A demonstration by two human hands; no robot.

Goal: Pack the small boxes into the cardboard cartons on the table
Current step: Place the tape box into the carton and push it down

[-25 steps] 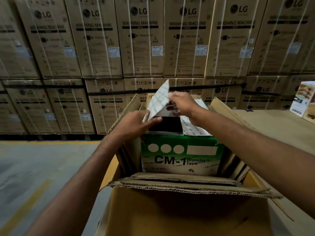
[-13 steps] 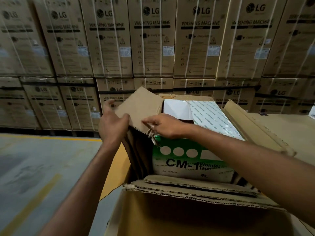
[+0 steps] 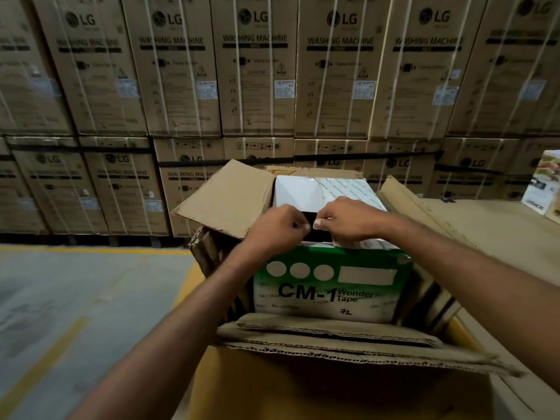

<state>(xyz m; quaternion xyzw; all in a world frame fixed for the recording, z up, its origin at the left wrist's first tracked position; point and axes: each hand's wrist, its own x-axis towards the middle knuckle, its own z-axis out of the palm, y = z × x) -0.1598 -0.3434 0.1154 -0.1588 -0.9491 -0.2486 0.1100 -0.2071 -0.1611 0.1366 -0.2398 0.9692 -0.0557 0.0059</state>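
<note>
Hiding their grip, left hand (image 3: 277,228) faces right hand (image 3: 345,221) atop box (image 3: 330,286).

Strapped washing-machine boxes (image 3: 257,71) stand stacked behind a grey concrete floor (image 3: 91,298) with yellow lines (image 3: 45,368).

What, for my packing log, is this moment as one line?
green tape box: upright in carton | left hand: curled at box top | right hand: over patterned flap | grip: unclear
</note>
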